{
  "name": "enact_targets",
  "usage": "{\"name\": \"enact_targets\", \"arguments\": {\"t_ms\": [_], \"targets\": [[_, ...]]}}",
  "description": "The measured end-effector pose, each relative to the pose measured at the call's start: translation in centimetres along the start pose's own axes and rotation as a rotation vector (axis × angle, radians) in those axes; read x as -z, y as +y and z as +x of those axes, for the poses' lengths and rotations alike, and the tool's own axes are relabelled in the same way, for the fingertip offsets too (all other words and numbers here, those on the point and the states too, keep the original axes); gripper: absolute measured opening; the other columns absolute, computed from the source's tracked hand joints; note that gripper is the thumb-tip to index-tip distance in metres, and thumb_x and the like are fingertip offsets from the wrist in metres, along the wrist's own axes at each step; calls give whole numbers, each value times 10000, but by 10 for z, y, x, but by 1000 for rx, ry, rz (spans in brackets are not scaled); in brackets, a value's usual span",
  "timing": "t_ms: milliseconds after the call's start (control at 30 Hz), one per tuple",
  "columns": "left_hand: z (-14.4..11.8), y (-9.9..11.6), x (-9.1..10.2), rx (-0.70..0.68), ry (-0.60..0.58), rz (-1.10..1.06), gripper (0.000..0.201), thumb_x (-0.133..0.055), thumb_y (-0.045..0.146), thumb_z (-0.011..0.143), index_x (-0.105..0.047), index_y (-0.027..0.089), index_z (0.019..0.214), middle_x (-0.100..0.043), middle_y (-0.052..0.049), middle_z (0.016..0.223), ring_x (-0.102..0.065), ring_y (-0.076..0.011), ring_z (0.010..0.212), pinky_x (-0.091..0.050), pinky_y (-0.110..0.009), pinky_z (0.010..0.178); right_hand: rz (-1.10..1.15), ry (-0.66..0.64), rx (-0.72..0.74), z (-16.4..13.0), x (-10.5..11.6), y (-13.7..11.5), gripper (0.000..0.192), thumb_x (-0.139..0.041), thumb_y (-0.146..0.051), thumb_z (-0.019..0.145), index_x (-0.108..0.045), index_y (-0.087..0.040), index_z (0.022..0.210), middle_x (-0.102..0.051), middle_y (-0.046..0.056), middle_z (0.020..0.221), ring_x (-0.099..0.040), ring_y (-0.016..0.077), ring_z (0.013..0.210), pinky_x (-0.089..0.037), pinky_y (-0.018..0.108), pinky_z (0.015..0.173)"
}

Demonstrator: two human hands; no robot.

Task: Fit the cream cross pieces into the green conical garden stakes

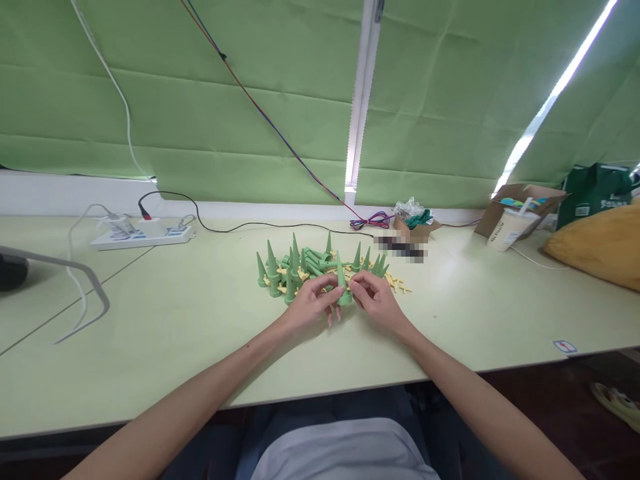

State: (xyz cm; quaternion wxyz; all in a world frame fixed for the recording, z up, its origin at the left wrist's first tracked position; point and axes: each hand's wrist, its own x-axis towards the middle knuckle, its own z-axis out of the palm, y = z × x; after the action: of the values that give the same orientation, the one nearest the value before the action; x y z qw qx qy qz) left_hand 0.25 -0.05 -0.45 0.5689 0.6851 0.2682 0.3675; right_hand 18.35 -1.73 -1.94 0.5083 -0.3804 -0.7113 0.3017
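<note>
A heap of green cone-shaped spikes (295, 267) and small yellow plastic pieces (395, 283) lies in the middle of the pale green table (175, 320). My left hand (313, 303) and my right hand (375, 300) meet just in front of the heap. Both pinch one upright green spike (341, 283) at its base, the left from the left side, the right from the right. Whether a yellow piece is between the fingers is hidden.
A white power strip (143, 235) with plugs and cables sits at the back left. A grey stand leg (60, 267) reaches in from the left edge. Small cardboard boxes (415, 227), a paper cup (507, 230) and a yellow cushion (597, 247) lie at the back right.
</note>
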Motion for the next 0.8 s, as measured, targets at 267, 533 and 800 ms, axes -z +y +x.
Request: {"name": "enact_targets", "arguments": {"t_ms": [267,533,800], "targets": [[-1,-8,-1,-148,140,298,250,-573,401,881,-531,160,832,-556,-10,779,-547,-79,497,-451,-184,411,34,-12,-28,1,0,-2,249,-498,-391,939,-514,-198,782,-407,-46,572,-354,100,496,-268,250,487],[-1,-18,5,-566,164,838,145,-504,238,936,-611,193,1023,-586,-79,1061,-525,-52,565,-453,-200,551,112,-50,-82,3,0,1,286,-482,-451,942,-474,-213,784,-384,-75,475,-316,92,424,-241,241,454],[-1,-23,5,-674,197,1037,206,-506,206,936,-606,216,1116,-606,-82,1093,-553,-58,577,-418,-199,544,146,-58,-163,7,-1,9,347,-513,-491,916,-456,-211,720,-337,-94,426,-276,78,369,-205,231,417]]}}
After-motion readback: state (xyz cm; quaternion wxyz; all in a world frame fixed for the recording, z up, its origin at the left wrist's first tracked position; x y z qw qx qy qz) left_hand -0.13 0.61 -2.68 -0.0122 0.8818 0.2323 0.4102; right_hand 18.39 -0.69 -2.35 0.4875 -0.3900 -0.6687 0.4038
